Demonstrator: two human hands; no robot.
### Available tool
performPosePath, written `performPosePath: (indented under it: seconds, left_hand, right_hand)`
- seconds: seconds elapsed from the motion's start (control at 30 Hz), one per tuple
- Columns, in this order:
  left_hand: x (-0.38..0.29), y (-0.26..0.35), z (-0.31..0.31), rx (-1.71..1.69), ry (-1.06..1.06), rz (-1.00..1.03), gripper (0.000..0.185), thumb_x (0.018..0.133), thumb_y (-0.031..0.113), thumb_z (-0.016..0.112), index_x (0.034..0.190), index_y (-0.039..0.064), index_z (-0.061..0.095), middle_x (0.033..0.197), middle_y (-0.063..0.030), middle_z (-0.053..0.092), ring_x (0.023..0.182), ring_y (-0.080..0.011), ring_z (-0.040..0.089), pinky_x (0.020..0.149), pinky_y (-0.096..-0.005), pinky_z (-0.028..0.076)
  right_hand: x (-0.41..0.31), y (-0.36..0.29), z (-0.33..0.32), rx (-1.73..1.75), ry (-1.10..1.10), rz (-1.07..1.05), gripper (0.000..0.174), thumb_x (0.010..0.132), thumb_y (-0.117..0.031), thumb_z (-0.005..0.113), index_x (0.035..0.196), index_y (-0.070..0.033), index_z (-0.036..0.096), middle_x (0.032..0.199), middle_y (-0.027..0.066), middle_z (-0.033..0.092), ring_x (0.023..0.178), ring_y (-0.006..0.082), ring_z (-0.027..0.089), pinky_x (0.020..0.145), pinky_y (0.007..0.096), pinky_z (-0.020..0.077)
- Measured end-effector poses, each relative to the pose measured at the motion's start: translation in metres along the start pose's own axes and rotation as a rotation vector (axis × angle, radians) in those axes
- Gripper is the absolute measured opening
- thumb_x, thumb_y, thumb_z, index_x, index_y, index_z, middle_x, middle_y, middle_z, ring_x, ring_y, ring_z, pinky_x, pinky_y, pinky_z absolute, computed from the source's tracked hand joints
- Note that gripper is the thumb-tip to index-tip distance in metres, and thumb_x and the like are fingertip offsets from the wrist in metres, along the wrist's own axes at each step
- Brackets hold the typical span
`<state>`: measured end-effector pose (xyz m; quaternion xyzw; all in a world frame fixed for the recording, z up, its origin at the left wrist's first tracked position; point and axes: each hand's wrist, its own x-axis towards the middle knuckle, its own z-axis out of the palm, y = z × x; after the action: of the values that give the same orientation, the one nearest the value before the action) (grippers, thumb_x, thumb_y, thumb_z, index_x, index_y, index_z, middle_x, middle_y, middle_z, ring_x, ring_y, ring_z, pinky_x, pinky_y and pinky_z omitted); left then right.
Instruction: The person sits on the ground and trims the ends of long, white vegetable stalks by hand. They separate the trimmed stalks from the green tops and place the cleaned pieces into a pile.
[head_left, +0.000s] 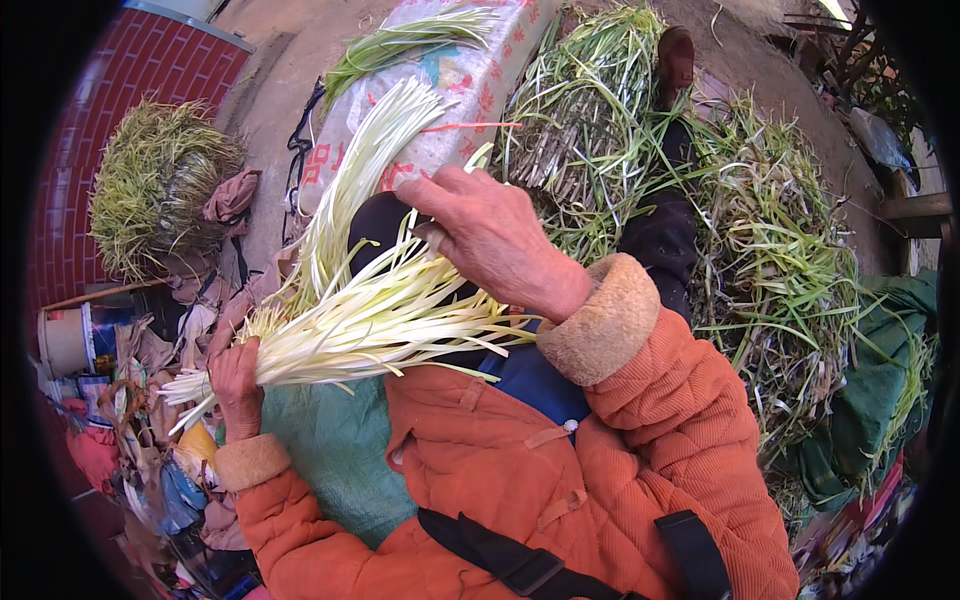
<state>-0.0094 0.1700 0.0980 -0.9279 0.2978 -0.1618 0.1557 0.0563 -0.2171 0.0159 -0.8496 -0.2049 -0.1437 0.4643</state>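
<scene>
My left hand (237, 382) grips a bunch of pale yellow-white leafy stalks (360, 330), likely blanched garlic chives, near its white base ends. The leaves fan out to the right across my lap. Above their upper side is my right hand (499, 236), its fingers curled close to a few leaves. Whether it pinches any of them I cannot tell. Just beyond, a longer bundle of white stalks (375, 142) rests partly on a printed woven sack (457, 86). A greener bundle (405, 41) lies farther up on that sack, and a thin red strip (469, 126) crosses it.
Large heaps of untrimmed green leaves (592, 127) and more leaves (780, 262) flank my dark-trousered leg (660, 232). Another heap (161, 187) stands by the red brick-patterned wall (97, 135). Rags and plastic bags (180, 487) pile up at left, near a bucket (66, 341).
</scene>
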Motion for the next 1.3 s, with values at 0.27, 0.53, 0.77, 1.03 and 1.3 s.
performPosePath:
  seconds: [0.27, 0.53, 0.77, 1.03, 1.3]
  left_hand:
    - [-0.007, 0.004, -0.001, -0.05, -0.14, -0.062, 0.035, 0.071, -0.003, 0.057, 0.105, 0.007, 0.061, 0.08, -0.0079, 0.057, 0.074, -0.0259, 0.056, 0.064, -0.0361, 0.041]
    - [-0.052, -0.019, 0.025, -0.23, -0.234, -0.187, 0.035, 0.077, 0.001, 0.055, 0.112, 0.004, 0.058, 0.087, -0.0131, 0.059, 0.082, -0.0319, 0.058, 0.069, -0.0398, 0.044]
    - [-0.054, -0.027, 0.034, -0.283, -0.288, -0.197, 0.038, 0.074, -0.002, 0.059, 0.112, 0.005, 0.059, 0.094, -0.0151, 0.062, 0.088, -0.0347, 0.059, 0.074, -0.0415, 0.046]
    - [-0.048, -0.019, 0.035, -0.297, -0.246, -0.175, 0.035, 0.076, 0.0, 0.06, 0.11, 0.007, 0.061, 0.093, -0.0146, 0.064, 0.089, -0.0339, 0.062, 0.076, -0.0414, 0.048]
    - [-0.052, -0.021, 0.042, -0.316, -0.281, -0.168, 0.033, 0.077, 0.001, 0.06, 0.11, 0.006, 0.061, 0.096, -0.0156, 0.064, 0.092, -0.0338, 0.063, 0.076, -0.041, 0.049]
  right_hand:
    - [0.021, 0.019, 0.101, -0.233, -0.023, -0.088, 0.009, 0.076, -0.013, 0.057, 0.083, -0.007, 0.059, 0.077, 0.0093, 0.057, 0.073, 0.0273, 0.061, 0.06, 0.0394, 0.0491]
    - [-0.072, 0.104, -0.07, -0.297, -0.033, 0.757, 0.017, 0.081, -0.006, 0.049, 0.096, -0.006, 0.058, 0.078, 0.0192, 0.06, 0.079, 0.0393, 0.059, 0.069, 0.0437, 0.0458]
    - [-0.133, 0.049, -0.011, 0.654, -0.294, 0.435, 0.026, 0.082, -0.013, 0.059, 0.103, 0.001, 0.057, 0.095, 0.02, 0.059, 0.09, 0.038, 0.057, 0.08, 0.0399, 0.0458]
    - [-0.14, 0.046, 0.038, 0.57, -0.085, 0.555, 0.013, 0.081, -0.004, 0.05, 0.093, 0.001, 0.053, 0.072, 0.0151, 0.058, 0.071, 0.0341, 0.061, 0.067, 0.0392, 0.0482]
    - [-0.125, 0.051, 0.034, 0.224, 0.021, 0.301, 0.028, 0.07, 0.003, 0.057, 0.094, -0.011, 0.061, 0.1, 0.0087, 0.054, 0.091, 0.0333, 0.05, 0.075, 0.0405, 0.0448]
